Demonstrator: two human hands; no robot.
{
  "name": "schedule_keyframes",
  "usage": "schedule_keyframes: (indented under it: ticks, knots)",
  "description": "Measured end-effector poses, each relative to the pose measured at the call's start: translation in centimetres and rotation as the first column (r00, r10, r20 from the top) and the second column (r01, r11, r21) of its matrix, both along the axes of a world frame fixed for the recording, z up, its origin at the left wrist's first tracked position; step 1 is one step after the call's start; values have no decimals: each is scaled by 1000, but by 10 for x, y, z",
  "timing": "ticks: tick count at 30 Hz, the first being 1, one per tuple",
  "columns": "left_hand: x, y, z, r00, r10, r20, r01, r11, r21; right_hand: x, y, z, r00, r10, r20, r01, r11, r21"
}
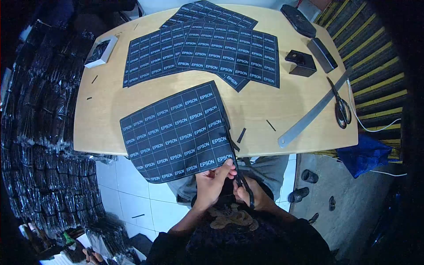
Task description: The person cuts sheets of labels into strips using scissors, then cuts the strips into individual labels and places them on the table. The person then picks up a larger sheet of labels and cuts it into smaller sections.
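Head view: your left hand (212, 182) pinches the near corner of the black printed label sheet with white EPSON lettering (176, 131), keeping it taut off the table edge at 6 o'clock. Your right hand (248, 194) is closed round the black-handled scissors (238, 174), blades running up the sheet's right edge. On the round wooden table (101, 119), roughly three more label sheets (207, 48) overlap at 12 o'clock; one steel ruler (311, 115) and a second pair of scissors (341, 106) lie at 3 o'clock.

A small label-cutting workshop: printed label sheets (207, 48) cover the tabletop (265, 110), a steel ruler (313, 112) and scissors (341, 106) at right, bagged stock (39, 132) stacked at left.
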State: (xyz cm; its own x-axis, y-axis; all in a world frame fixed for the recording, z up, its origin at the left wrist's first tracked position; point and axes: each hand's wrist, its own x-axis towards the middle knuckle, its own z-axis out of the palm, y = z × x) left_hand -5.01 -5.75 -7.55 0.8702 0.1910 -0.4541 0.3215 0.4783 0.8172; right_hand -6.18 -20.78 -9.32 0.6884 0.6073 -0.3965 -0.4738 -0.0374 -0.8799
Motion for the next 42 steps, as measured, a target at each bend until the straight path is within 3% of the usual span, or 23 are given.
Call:
schedule_keyframes:
  ticks: [3, 11, 14, 23, 35, 37, 42]
  knots:
    - [-1, 1, 1, 1000, -16, -6, 16, 1000, -6, -1, 1, -4, 999, -2, 45, 2, 1000, -1]
    - [-2, 4, -1, 998, -57, -24, 57, 998, -6, 6, -1, -6, 989, 46, -139, -31, 994, 109]
    - [-2, 5, -1, 999, -45, -24, 44, 998, -34, 7, 5, -2, 998, -9, -63, 16, 993, 119]
    - [0, 3, -2, 999, -38, -31, 37, 999, -18, 5, 13, 2, 988, -32, -153, 53, 989, 135]
    - [1, 4, -4, 998, -59, -32, 59, 998, 1, 7, 11, 2, 992, -16, -126, 25, 997, 71]
    - [2, 4, -2, 997, 30, -71, -37, 994, -100, 7, 12, 4, 993, -31, -111, 40, 997, 71]
    - [-1, 6, -11, 986, 141, -92, -147, 987, -68, 7, 9, 2, 998, -18, -58, 20, 1000, 23]
